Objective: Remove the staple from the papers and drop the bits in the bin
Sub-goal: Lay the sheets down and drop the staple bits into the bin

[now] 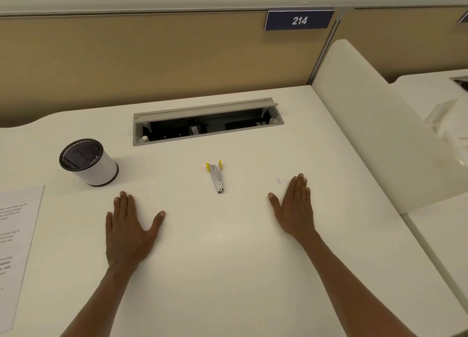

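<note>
A metal staple remover with yellow grips (pixel 216 176) lies on the white desk (pixel 228 248) between my hands. The printed papers (pixel 15 238) lie flat at the desk's left edge, partly cut off by the frame. A small round bin (pixel 87 162) with a white wall and dark mesh inside stands at the back left. Tiny paper or staple bits (pixel 279 181) lie just left of my right fingertips. My left hand (pixel 129 229) rests flat on the desk, fingers spread. My right hand (pixel 295 206) also lies flat, holding nothing.
An open grey cable tray (pixel 207 123) is sunk into the desk behind the remover. A tan partition with a blue "214" sign (pixel 299 20) closes the back. A white divider panel (pixel 374 123) bounds the right side, with a neighbouring desk beyond it.
</note>
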